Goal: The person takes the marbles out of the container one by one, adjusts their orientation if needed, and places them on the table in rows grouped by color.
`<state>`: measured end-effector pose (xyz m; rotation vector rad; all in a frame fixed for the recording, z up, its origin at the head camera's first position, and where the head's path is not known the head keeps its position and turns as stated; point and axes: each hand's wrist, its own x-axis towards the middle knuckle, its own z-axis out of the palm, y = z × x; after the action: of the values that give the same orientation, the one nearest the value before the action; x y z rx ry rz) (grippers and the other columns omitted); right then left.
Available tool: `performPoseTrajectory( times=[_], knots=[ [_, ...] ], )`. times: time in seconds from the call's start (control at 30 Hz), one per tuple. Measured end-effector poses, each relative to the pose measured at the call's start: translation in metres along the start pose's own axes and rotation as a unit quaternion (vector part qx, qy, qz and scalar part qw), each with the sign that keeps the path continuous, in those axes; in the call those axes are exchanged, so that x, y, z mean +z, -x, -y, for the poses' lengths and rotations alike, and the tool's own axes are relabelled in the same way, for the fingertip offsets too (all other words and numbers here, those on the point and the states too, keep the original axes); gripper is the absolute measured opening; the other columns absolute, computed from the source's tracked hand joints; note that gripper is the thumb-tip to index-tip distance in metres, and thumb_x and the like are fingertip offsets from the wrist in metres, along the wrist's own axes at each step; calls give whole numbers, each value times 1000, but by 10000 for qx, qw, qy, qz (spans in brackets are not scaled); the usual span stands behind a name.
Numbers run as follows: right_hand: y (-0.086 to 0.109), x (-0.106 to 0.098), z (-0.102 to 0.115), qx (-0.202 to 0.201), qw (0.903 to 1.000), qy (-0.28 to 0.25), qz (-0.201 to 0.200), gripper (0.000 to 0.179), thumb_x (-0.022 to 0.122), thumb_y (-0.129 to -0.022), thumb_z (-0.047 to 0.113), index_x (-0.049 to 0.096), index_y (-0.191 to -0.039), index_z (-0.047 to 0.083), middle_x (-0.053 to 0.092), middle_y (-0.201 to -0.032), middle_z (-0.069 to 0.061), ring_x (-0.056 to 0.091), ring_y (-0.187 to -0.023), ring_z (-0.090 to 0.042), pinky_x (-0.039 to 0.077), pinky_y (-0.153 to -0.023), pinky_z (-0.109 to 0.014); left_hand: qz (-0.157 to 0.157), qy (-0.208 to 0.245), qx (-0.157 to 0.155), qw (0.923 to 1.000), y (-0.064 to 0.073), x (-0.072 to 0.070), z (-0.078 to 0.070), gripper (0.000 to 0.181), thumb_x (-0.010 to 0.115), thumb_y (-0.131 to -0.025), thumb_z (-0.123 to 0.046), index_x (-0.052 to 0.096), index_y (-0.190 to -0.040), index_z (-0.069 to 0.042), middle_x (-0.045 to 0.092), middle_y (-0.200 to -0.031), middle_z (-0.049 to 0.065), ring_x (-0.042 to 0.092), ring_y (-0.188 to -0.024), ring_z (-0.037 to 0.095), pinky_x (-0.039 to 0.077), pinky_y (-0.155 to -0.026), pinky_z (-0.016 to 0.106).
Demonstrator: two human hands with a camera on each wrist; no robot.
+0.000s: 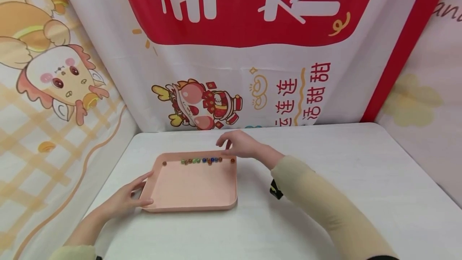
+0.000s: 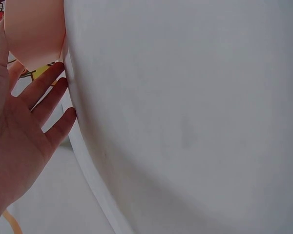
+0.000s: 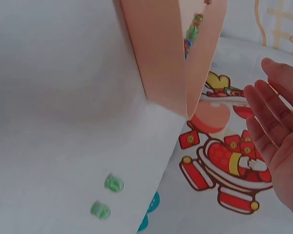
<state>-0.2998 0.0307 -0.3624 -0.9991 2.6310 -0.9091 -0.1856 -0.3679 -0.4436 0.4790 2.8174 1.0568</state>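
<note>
A shallow pink tray (image 1: 195,183) rests at the left of the white table. Several glass marbles (image 1: 196,161), in green, blue and brown, lie along its far wall, with single ones near both far corners. My left hand (image 1: 126,200) holds the tray's left side, thumb at the near corner and fingers farther up the rim; its lower fingertips (image 2: 70,114) reach the table surface. Over the far right corner, my right hand (image 1: 240,143) is loosely bent and holds nothing; the right wrist view shows it apart from the tray. Two green marbles (image 3: 107,196) lie on the table outside the tray.
The white table (image 1: 325,163) extends to the right of the tray. A printed cloth (image 1: 223,59) hangs along the table's far edge, and patterned cloth (image 1: 54,111) stands at the left. A black device (image 1: 276,189) shows beneath my right sleeve.
</note>
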Motion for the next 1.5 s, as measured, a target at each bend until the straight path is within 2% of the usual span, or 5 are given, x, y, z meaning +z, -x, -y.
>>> performPoseTrajectory(
  times=[0.5,0.77,0.83,1.03,1.5],
  knots=[
    [-36,44,23,-1,9990,-434,110,42,76,-86,21,64,-126,19,63,-111,6,59,-88,-9,50,-72,-22,-58,22,-10,10000,2,-2,8,89,81,-79,-30,33,-151,-7,35,-150,23,43,-128,47,35,-97,61],
    [-49,59,25,-4,9994,-297,203,46,77,-85,20,64,-129,20,63,-118,-2,57,-89,-10,49,-74,-23,-69,-90,-43,9999,1,-1,6,90,81,-78,-35,35,-151,-12,39,-150,16,47,-127,40,34,-98,20],
    [-52,62,25,49,9992,-301,241,47,77,-85,19,63,-130,19,63,-119,-4,57,-90,-10,48,-77,-24,-64,-71,-69,9999,1,-1,5,90,81,-78,-35,35,-151,-12,38,-151,16,46,-128,41,35,-100,24],
    [-54,71,23,361,9965,-620,429,50,75,-87,18,60,-134,17,63,-115,-7,56,-91,-15,49,-75,-25,-35,-100,-107,9999,0,0,3,91,82,-78,-35,34,-151,-9,37,-151,20,45,-128,43,31,-101,57],
    [-58,88,12,505,9968,-191,597,50,76,-86,16,60,-134,18,62,-110,-1,53,-90,-14,47,-79,-26,-60,51,-4,10000,0,0,1,90,82,-78,-28,34,-150,-5,36,-150,23,43,-127,47,33,-99,61]
  ],
)
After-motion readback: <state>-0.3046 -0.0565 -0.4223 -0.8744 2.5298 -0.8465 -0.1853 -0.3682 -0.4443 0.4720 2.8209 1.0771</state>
